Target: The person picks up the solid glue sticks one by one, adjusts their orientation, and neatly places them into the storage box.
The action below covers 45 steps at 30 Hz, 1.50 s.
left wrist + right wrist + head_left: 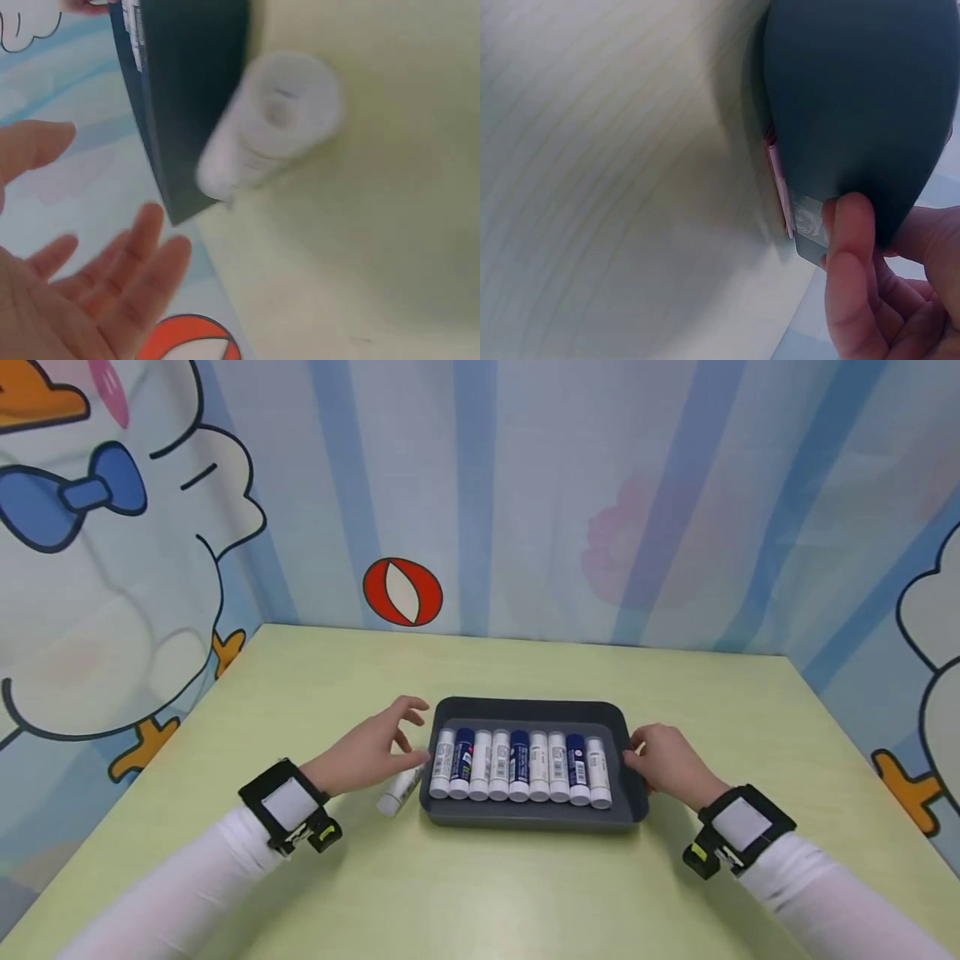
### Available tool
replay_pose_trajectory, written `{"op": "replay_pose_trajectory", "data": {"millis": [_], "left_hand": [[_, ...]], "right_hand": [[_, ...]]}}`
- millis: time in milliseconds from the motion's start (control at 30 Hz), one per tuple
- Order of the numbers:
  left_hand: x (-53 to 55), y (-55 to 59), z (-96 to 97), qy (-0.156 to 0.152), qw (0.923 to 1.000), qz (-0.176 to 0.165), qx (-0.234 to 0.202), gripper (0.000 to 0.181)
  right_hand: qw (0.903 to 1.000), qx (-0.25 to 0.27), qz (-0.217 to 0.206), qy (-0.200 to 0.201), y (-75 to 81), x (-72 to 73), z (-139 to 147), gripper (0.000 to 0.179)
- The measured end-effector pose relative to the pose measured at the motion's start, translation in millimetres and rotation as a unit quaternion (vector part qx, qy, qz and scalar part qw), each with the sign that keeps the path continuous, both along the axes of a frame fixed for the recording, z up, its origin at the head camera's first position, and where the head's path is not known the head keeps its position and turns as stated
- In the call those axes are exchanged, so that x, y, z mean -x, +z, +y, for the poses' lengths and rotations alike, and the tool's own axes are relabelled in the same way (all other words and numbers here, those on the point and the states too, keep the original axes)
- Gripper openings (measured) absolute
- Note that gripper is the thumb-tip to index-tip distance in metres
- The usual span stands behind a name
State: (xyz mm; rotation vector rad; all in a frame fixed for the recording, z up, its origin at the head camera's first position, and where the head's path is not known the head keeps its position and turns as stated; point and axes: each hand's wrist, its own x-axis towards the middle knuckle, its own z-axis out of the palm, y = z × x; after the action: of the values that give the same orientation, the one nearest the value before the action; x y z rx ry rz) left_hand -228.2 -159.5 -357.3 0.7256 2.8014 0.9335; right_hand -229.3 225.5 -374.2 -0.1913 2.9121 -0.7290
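A dark grey tray [525, 814] holds several glue sticks [519, 767] side by side in one row, some with white labels and others with dark blue ones. My right hand [670, 766] pinches the tray's right wall between thumb and fingers, as the right wrist view also shows. Just left of the tray, a white glue stick [401, 791] lies slanted, its far end partly hidden by my left thumb. In the left wrist view its round base [292, 105] faces the camera. My left hand [375, 743] hovers over that stick, fingers spread and loosely bent, gripping nothing.
The pale yellow-green table [525, 893] reaches back to a cartoon-printed cloth [525, 510] with blue stripes. More of this cloth stands along the left and right sides. A thin pinkish piece [780, 187] shows beneath the tray in the right wrist view.
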Motion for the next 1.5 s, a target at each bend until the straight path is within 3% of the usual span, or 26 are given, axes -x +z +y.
{"op": "replay_pose_trajectory", "data": {"millis": [100, 200, 367, 500, 700, 800, 967, 1233, 1400, 1500], "left_hand": [[-1.1, -8.3, -9.4, 0.052, 0.9983, -0.022, 0.015, 0.075], [-1.6, -13.3, -12.4, 0.084, 0.9945, -0.039, 0.049, 0.088], [-1.1, -18.4, -7.8, 0.092, 0.985, -0.038, 0.141, 0.097], [0.6, -24.8, 0.4, 0.089, 0.9784, -0.03, 0.184, 0.09], [2.7, -32.2, 6.8, 0.077, 0.977, 0.002, 0.199, 0.07], [2.8, -32.5, 8.4, 0.077, 0.9749, -0.005, 0.209, 0.054], [2.7, -29.9, 9.9, 0.08, 0.9748, -0.029, 0.206, 0.031], [2.4, -28.6, 6.1, 0.072, 0.9819, -0.061, 0.164, 0.026], [7.0, -30.8, -2.0, 0.079, 0.9799, -0.139, 0.119, 0.029], [13.8, -30.7, -11.8, 0.089, 0.971, -0.211, 0.067, 0.032]], "right_hand": [[1.0, -0.001, -0.004, -0.004, -0.8, -0.5, 1, 0.025], [0.9999, -0.002, -0.008, -0.009, -1.1, -1.2, 0, 0.026], [0.9999, 0.0, -0.007, -0.01, -2.4, -1.2, 0, 0.026], [0.9999, -0.001, -0.005, -0.01, -2.3, -0.6, 0, 0.026], [0.9999, 0.0, -0.006, -0.011, -2.1, 0.5, 0, 0.025], [0.9999, 0.001, -0.009, -0.012, -1.7, 0.8, 0, 0.025], [0.9999, 0.001, -0.01, -0.012, -0.3, -0.3, 0, 0.024], [0.9999, 0.002, -0.007, -0.009, -0.4, -0.4, 1, 0.023], [1.0, 0.001, -0.003, -0.007, -0.2, 0.1, 1, 0.024], [1.0, 0.001, -0.002, -0.007, 0.0, -0.1, 1, 0.025]]}}
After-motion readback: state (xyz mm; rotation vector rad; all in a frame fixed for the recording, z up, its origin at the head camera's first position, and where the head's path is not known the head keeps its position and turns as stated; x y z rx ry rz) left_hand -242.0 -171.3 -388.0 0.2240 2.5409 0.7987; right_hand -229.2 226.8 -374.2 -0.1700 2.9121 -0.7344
